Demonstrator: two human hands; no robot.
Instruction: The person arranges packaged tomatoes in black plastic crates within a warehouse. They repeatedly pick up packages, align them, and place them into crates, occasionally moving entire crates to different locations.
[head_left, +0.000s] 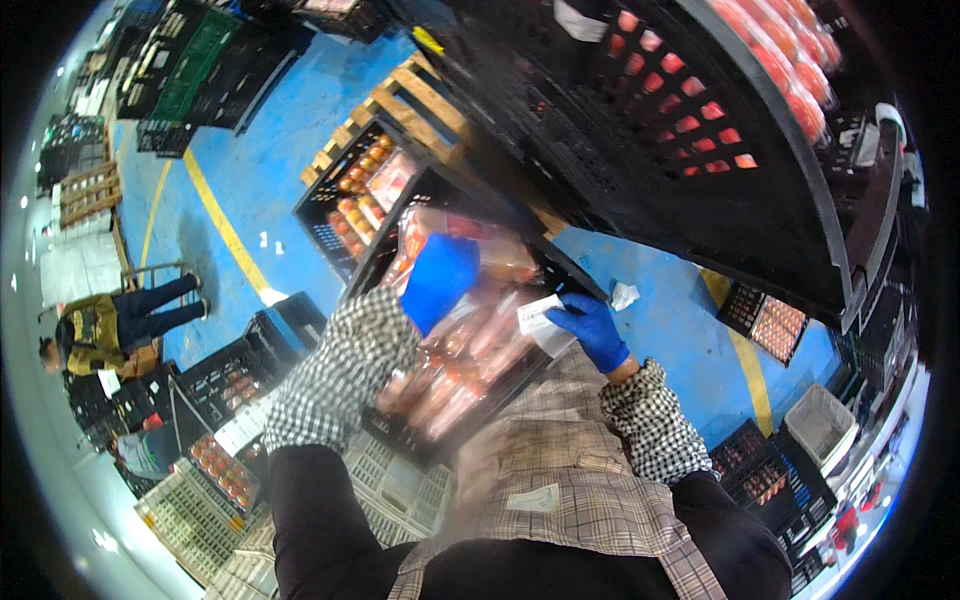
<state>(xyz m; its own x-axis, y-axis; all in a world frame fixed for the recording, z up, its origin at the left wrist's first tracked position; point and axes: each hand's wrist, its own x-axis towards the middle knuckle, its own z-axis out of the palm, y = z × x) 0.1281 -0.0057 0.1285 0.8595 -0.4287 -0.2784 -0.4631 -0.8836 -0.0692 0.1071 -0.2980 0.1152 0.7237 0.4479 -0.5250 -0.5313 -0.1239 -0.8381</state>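
In a blue glove, my left hand (441, 281) is over a black plastic crate (367, 281) of clear-wrapped packs (457, 367) holding reddish produce. The hand is blurred and its fingers are hidden, so I cannot tell whether it grips anything. My right hand (598, 330), also blue-gloved, pinches a white printed paper label sheet (541, 319) between thumb and fingers, beside the crate's right edge. Some packs lie under the left hand.
Another black crate (319, 236) with packed tomatoes (360, 187) adjoins, near a wooden pallet (416, 97). Tall black crates (600, 150) rise at upper right. Pale crates (397, 487) stand below. A person (112, 330) stands at far left; another (142, 450) is lower left.
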